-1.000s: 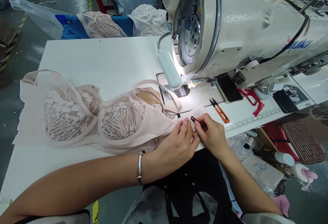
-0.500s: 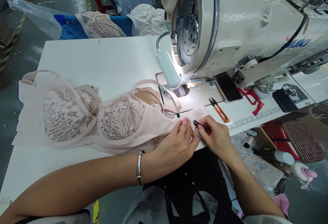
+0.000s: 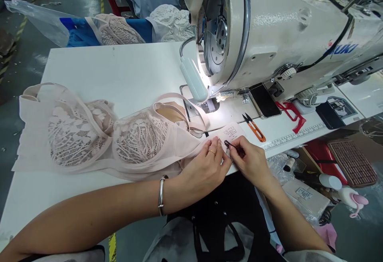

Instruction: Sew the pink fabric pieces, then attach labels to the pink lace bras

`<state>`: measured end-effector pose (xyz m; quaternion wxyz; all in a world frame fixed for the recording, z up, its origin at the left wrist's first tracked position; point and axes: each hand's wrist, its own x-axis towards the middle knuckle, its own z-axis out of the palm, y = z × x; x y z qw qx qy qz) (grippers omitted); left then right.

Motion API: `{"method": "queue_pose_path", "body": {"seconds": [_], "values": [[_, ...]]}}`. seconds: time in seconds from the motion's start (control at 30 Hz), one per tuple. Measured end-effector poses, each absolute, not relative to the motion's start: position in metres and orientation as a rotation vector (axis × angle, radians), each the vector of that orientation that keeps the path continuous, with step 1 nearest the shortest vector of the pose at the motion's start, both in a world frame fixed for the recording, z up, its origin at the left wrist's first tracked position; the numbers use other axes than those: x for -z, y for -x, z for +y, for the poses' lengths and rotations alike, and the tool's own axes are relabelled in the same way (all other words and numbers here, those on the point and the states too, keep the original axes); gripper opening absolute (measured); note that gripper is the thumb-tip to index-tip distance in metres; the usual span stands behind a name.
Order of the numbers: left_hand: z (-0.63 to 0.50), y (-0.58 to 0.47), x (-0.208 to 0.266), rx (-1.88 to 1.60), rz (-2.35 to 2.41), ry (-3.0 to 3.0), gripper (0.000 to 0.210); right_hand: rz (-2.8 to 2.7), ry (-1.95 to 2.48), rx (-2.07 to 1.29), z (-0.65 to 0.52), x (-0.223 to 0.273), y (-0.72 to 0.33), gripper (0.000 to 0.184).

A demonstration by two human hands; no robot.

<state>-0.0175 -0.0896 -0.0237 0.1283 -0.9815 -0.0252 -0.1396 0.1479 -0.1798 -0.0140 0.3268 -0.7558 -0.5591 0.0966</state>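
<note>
A pale pink lace bra (image 3: pixel 98 134) lies spread on the white sewing table (image 3: pixel 119 74). My left hand (image 3: pixel 206 168), with a ring and a bracelet on the wrist, presses the bra's right end near the table's front edge. My right hand (image 3: pixel 251 162) grips a small dark tool (image 3: pixel 229 145), tweezers or a seam ripper, its tip at the seam where a white printed label (image 3: pixel 231 132) meets the fabric. The two hands touch each other.
A white sewing machine (image 3: pixel 269 26) with a lit lamp (image 3: pixel 194 79) stands behind the hands. Orange thread snips (image 3: pixel 254 127), a phone (image 3: pixel 265 100) and a red clip (image 3: pixel 291 115) lie to the right. More lace pieces (image 3: pixel 119 30) sit beyond the far edge.
My right hand drew the tool slightly to the right and then back toward the seam. The left hand stayed pressed on the fabric.
</note>
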Motion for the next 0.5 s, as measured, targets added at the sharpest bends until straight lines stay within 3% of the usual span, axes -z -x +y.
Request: {"method": "queue_pose_path", "body": {"seconds": [0.5], "values": [[-0.0883, 0.0176, 0.0209, 0.413, -0.038, 2.867, 0.029, -1.477, 1.963, -0.255, -0.1859, 0.0156, -0.1492, 0.012]]}}
